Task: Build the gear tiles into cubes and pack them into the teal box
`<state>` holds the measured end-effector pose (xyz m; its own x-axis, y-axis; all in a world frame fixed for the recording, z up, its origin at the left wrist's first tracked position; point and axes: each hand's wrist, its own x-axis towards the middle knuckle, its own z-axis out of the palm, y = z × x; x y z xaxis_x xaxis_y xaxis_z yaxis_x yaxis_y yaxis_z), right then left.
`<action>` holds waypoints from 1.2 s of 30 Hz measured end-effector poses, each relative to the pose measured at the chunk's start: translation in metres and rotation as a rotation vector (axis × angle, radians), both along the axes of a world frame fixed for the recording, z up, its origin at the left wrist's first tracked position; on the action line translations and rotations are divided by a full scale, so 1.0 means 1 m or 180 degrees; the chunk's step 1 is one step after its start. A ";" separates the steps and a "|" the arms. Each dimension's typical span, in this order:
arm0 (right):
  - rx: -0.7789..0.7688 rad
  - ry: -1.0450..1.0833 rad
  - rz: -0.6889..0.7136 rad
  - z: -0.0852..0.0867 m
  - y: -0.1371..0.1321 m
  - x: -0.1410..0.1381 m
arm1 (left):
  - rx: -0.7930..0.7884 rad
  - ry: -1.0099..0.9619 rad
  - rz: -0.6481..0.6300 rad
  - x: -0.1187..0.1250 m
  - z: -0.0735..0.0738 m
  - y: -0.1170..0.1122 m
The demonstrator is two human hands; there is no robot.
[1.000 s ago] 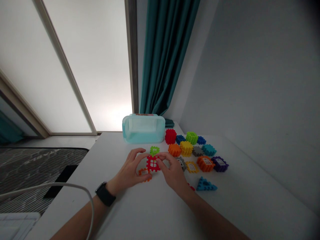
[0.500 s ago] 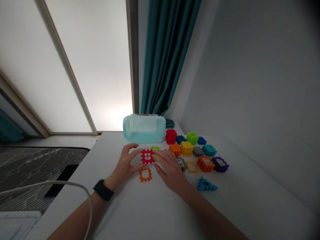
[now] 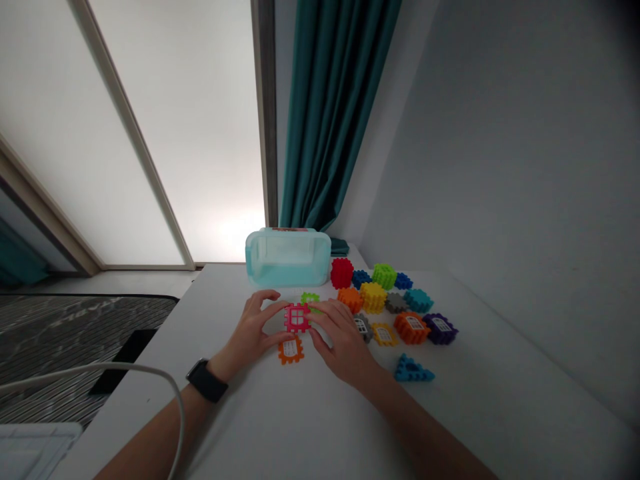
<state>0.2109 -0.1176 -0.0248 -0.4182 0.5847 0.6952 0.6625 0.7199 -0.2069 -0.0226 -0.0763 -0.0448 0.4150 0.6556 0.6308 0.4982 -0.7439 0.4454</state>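
A pinkish-red toothed building tile (image 3: 298, 318) with a window cut-out is between my two hands. My left hand (image 3: 259, 327), with a dark watch at the wrist, pinches its left side between thumb and forefinger. On its right side, the fingers of my right hand (image 3: 341, 339) grip the edge. Partly behind it shows a light green toothed piece (image 3: 311, 298) near my right fingertips. An orange tile (image 3: 291, 350) with a white patterned centre lies just below, close to my left thumb.
Several toothed blocks lie to the right, among them a yellow stack (image 3: 373, 297), an orange stack (image 3: 411, 327) and a purple stack (image 3: 441, 329). A blue triangular block (image 3: 414, 369) is nearer. Behind stands a translucent blue bin (image 3: 289, 259). A white cable (image 3: 175, 387) crosses at left.
The pinkish-red tile has shifted slightly toward me and to the right, and its tilt has changed. Both hands keep almost the same place, still on the tile.
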 end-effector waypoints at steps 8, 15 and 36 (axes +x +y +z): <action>-0.0320 -0.0626 0.0211 0.007 -0.003 0.006 | 0.0117 0.0325 -0.0104 -0.001 0.003 -0.001; -0.0231 -0.0411 0.0205 -0.001 0.002 0.008 | 0.0228 0.0314 -0.0103 0.000 0.004 -0.001; -0.0175 -0.0004 -0.0056 -0.006 0.000 0.000 | 0.0006 0.0009 -0.0059 0.008 0.008 -0.007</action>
<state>0.2109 -0.1174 -0.0309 -0.4084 0.6292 0.6613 0.6753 0.6957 -0.2449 -0.0145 -0.0830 -0.0366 0.4290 0.6466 0.6307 0.4856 -0.7539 0.4426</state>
